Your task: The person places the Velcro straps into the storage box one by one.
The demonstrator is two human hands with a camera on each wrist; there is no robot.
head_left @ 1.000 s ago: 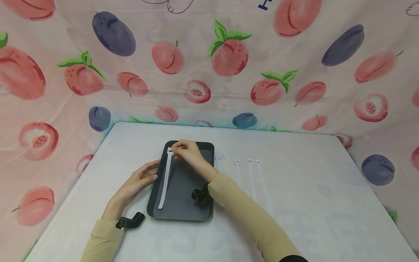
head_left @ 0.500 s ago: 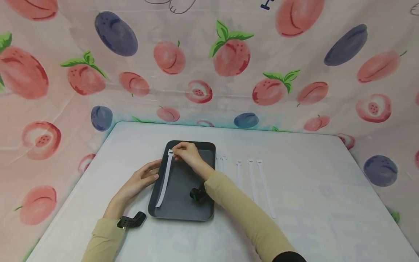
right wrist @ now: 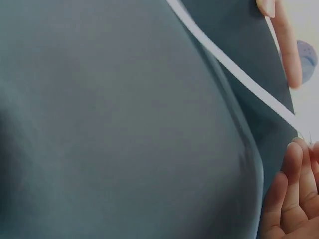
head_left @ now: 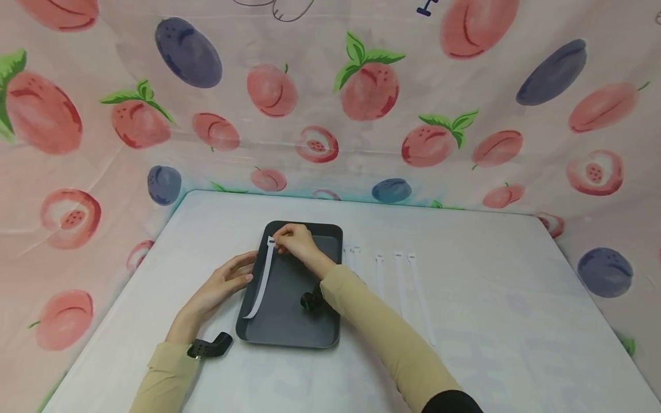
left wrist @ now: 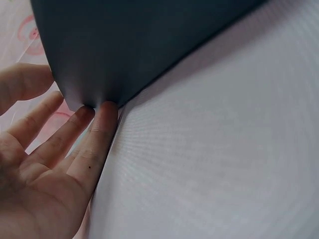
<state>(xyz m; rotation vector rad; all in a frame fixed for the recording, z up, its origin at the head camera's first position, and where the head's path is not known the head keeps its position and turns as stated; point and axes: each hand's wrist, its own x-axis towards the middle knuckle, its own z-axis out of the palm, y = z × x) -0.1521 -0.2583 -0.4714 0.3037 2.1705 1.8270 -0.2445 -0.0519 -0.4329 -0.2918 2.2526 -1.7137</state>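
A white hook-and-loop cable tie (head_left: 265, 279) with a slotted head slants along the left side of a dark grey tray (head_left: 289, 324). My right hand (head_left: 300, 243) pinches it at its slotted head, near the tray's far left corner. The strap bows, its tail coming down at the tray's left wall; in the right wrist view the white band (right wrist: 239, 74) crosses over the tray's side. My left hand (head_left: 223, 283) rests against the outside of the tray's left edge. In the left wrist view its fingers (left wrist: 102, 134) touch the outer wall, fairly straight.
Several more white cable ties (head_left: 400, 281) lie side by side on the white table (head_left: 490, 298), right of the tray, partly hidden by my right forearm. A fruit-patterned cloth (head_left: 310, 86) rises behind and beside the table. A black wrist camera (head_left: 311, 299) hangs over the tray.
The cable tie's tail has shifted slightly up and left against the tray's wall, and the strap bows more. My right hand keeps its pinch; the left hand stays at the tray's edge.
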